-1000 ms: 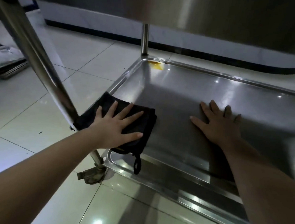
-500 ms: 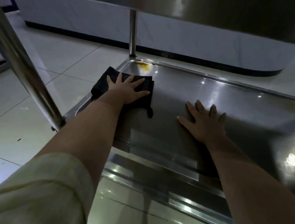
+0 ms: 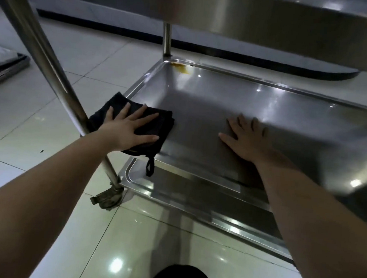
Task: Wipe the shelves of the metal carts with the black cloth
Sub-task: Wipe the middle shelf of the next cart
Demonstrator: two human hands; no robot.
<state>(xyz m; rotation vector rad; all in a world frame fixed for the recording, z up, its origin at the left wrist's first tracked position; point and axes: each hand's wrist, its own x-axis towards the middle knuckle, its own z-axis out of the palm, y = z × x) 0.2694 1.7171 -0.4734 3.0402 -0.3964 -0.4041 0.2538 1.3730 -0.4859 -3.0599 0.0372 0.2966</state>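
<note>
Head view, one cloth (image 3: 160, 126) under left hand (image 3: 126, 128), right hand (image 3: 246, 142) on shelf (image 3: 203, 101)

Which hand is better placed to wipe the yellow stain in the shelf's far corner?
Left. The left hand presses flat on the black cloth, on the shelf side nearer the yellow stain; the right hand lies bare on the metal.

The cart's bottom shelf (image 3: 202, 109) bears a black cloth (image 3: 159, 127) and a yellow stain (image 3: 181, 68).
</note>
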